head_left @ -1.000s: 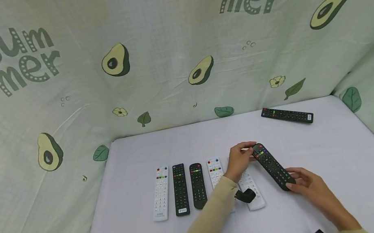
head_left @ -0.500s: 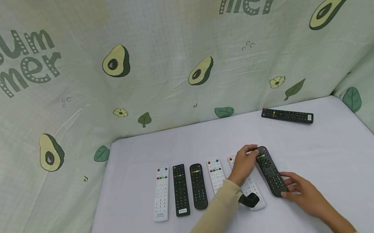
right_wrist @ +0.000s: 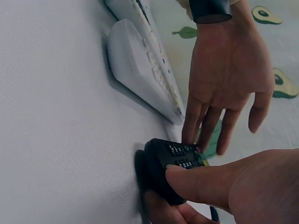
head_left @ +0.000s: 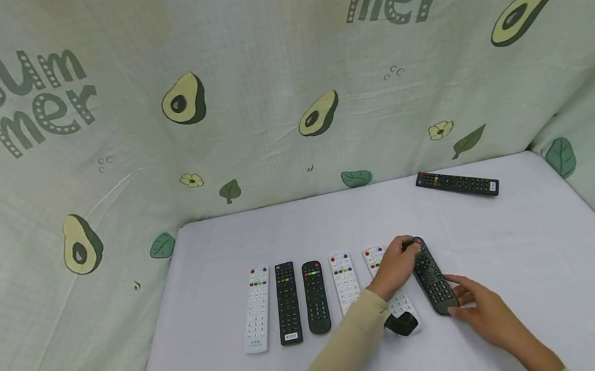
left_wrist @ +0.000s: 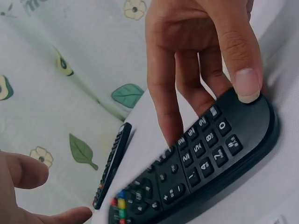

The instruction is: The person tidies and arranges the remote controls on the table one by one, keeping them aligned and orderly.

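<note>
My right hand [head_left: 484, 312] holds the near end of a black remote control [head_left: 435, 284], thumb on the button face and fingers along its right side. In the left wrist view the right hand [left_wrist: 205, 51] keeps its thumb on the rounded end of the remote control [left_wrist: 201, 158]. My left hand [head_left: 396, 267] is at the far end of that remote, over part of a white remote control [head_left: 398, 303]. Seen in the right wrist view, the left hand [right_wrist: 229, 79] has its fingers extended and thumb apart; fingertip contact with the remote is unclear.
Left of the hands, a row holds a white remote [head_left: 257, 310], a black remote [head_left: 287, 302], a rounded black remote [head_left: 315, 297] and another white remote [head_left: 344, 279]. One more black remote [head_left: 457, 184] lies slanted at the back right of the white table [head_left: 197, 360]. A patterned cloth [head_left: 255, 74] hangs behind.
The held remote has swung from a strong slant to nearly parallel with the row, its near end moving left with my right hand. My left hand has shifted slightly right and nearer.
</note>
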Demonstrator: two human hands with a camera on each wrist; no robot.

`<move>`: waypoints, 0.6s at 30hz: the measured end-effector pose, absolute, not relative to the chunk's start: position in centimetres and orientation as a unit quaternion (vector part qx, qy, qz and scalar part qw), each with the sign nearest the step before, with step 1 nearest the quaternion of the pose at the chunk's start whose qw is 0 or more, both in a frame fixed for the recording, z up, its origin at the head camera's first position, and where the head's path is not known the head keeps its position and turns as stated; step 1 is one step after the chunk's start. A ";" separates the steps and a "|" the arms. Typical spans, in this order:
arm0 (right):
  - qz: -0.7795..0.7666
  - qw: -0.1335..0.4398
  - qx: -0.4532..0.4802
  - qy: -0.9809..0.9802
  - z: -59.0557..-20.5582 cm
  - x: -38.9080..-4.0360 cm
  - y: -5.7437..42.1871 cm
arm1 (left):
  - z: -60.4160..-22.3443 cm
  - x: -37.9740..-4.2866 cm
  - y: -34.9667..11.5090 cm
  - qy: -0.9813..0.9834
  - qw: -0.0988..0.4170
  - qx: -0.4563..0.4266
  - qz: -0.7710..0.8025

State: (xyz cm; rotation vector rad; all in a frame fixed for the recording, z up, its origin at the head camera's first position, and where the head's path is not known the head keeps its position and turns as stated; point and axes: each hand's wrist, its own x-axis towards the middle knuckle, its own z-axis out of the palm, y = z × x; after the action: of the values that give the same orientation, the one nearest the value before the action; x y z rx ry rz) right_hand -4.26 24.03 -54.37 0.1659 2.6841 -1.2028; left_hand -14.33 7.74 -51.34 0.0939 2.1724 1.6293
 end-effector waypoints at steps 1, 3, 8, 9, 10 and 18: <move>-0.406 0.098 0.054 0.907 -54.4 -4.3 24.0 | -51.3 -14.3 7.8 0.783 0.214 0.034 0.583; -0.407 0.098 0.050 0.907 -54.3 -4.3 24.1 | -51.3 -14.1 7.9 0.784 0.221 0.035 0.580; -0.409 0.096 0.034 0.907 -54.0 -4.4 24.4 | -51.3 -13.8 7.9 0.792 0.227 0.042 0.566; -0.409 0.095 0.030 0.907 -53.9 -4.5 24.5 | -51.3 -13.7 7.9 0.794 0.226 0.043 0.563; -0.409 0.092 0.026 0.908 -53.9 -4.6 24.6 | -51.3 -13.7 7.9 0.796 0.224 0.045 0.561; -0.386 0.047 0.008 0.921 -53.6 -5.7 26.5 | -51.6 -13.5 7.5 0.803 0.208 0.061 0.555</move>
State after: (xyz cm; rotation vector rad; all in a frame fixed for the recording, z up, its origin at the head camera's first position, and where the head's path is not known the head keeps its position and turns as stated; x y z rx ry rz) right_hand -5.70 26.54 -53.60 0.0250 2.8116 -1.1773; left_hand -13.51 7.45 -51.58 0.1709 2.2345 1.5444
